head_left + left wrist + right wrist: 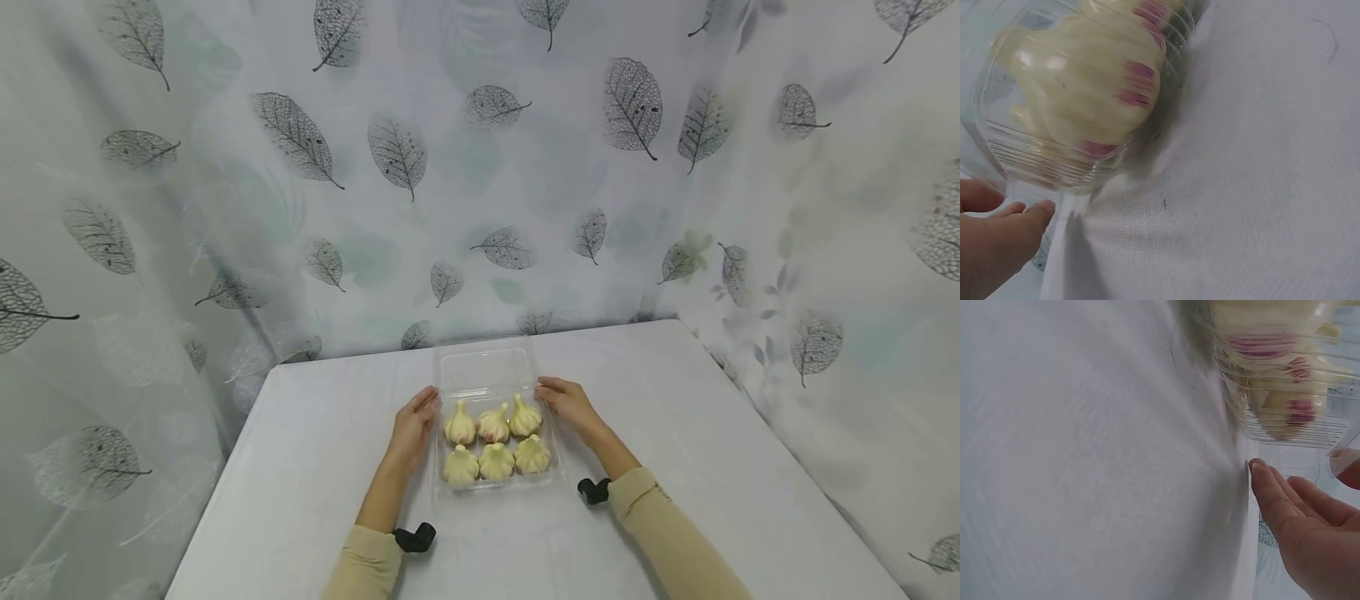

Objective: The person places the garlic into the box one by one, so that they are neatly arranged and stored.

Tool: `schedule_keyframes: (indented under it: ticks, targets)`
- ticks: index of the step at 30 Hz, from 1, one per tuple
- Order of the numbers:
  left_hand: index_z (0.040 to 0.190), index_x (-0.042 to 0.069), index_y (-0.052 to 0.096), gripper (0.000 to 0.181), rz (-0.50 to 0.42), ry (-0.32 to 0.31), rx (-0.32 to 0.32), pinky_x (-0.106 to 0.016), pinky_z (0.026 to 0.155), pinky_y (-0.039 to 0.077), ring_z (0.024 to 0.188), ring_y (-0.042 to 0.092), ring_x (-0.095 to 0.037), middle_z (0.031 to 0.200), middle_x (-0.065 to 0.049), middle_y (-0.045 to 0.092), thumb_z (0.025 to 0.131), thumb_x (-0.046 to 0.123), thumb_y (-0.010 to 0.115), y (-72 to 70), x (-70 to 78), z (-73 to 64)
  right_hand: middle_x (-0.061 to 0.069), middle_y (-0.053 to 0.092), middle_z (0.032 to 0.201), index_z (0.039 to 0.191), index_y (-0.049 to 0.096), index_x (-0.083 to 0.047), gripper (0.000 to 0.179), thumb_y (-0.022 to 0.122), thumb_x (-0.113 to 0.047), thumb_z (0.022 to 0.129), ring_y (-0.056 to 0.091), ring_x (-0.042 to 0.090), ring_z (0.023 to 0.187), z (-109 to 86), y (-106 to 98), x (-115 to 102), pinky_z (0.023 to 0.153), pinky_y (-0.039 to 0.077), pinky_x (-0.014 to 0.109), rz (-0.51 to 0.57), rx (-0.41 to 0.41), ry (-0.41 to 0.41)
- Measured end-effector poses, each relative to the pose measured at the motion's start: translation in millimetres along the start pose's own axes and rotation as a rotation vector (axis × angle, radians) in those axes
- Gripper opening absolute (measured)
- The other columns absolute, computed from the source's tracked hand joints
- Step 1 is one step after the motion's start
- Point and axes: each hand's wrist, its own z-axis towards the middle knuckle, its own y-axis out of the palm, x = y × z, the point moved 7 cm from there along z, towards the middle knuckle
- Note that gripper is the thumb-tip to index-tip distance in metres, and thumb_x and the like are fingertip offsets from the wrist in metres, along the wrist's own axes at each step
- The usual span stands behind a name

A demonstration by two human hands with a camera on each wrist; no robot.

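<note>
A clear plastic clamshell box lies on the table with its lid folded back, away from me. Several garlic bulbs, pale with purple streaks low on their sides, fill it in two rows. At its far left corner is my left hand, thumb right at the rim and fingers loosely extended below. My right hand is at the far right corner. There the thumb meets the clear rim, while the other fingers stretch out straight, apart from the box wall.
A white cloth covers the table, whose back edge lies just beyond the lid. Leaf-printed curtains hang behind it and along both sides. A black wrist mount sits on the left forearm and another black mount on the right.
</note>
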Motion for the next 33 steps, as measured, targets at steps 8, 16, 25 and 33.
schedule_keyframes:
  ticks: [8, 16, 25, 33]
  targets:
    - [0.159, -0.011, 0.025, 0.052, -0.058, 0.021, 0.019, -0.037, 0.129, 0.026, 0.157, 0.023, -0.037, 0.168, -0.028, 0.022, 0.108, -0.009, 0.035, -3.8, -0.9, -2.9, 0.024, 0.061, 0.143, 0.151, 0.05, 0.003, 0.046, 0.056, -0.014, 0.108, 0.058, 0.035, 0.134, 0.0, 1, 2, 0.114, 0.051, 0.044, 0.029, 0.009, -0.01]
    - [0.158, -0.011, 0.029, 0.052, -0.092, 0.066, 0.053, -0.038, 0.129, 0.027, 0.156, 0.025, -0.038, 0.167, -0.028, 0.025, 0.106, -0.012, 0.033, -1.0, -0.3, -2.7, 0.022, 0.067, 0.135, 0.142, 0.061, 0.002, 0.043, 0.068, -0.008, 0.101, 0.066, 0.029, 0.123, 0.2, -7, 3, 0.095, 0.059, 0.02, 0.139, 0.107, -0.039]
    - [0.155, -0.011, 0.034, 0.049, -0.143, 0.084, 0.088, -0.032, 0.126, 0.034, 0.155, 0.03, -0.035, 0.164, -0.025, 0.032, 0.106, -0.013, 0.035, 0.4, 0.3, -0.9, 0.02, 0.068, 0.134, 0.137, 0.066, 0.002, 0.041, 0.074, -0.004, 0.096, 0.07, 0.026, 0.118, -0.1, -11, 1, 0.089, 0.061, 0.019, 0.267, 0.156, -0.039]
    - [0.152, -0.012, 0.036, 0.046, -0.136, 0.091, 0.105, -0.019, 0.11, 0.048, 0.154, 0.032, -0.035, 0.161, -0.028, 0.035, 0.106, -0.013, 0.037, -1.1, 0.0, -3.3, 0.02, 0.073, 0.125, 0.131, 0.068, 0.005, 0.037, 0.074, 0.002, 0.094, 0.075, 0.013, 0.1, -0.2, -12, 3, 0.088, 0.062, 0.021, 0.342, 0.188, -0.018]
